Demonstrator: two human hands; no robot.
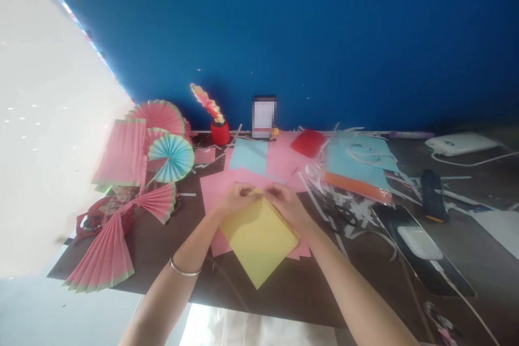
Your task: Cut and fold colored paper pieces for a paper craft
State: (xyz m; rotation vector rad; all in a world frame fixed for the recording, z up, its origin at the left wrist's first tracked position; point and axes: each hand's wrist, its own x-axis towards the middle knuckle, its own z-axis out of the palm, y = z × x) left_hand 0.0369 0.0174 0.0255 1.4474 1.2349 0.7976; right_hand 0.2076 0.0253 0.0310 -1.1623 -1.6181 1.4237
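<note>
A square of yellow paper (259,243) is turned cornerwise in front of me, one corner pointing at me. At its far corner my left hand (239,197) pinches the edge from the left. My right hand (284,200) closes on the same corner from the right, its fingertips near those of the left. A narrow folded strip seems to run along the yellow sheet's right edge. Beneath it lie pink sheets (213,189), with a light blue sheet (249,155) just beyond my hands.
Pleated pink paper fans (105,259) and a blue fan (171,158) stand at left. Behind are a red pot (220,133) and red paper (308,143). White paper strips (357,211), a phone (450,275) with a white case (419,242), and a white router-like box (462,143) lie right.
</note>
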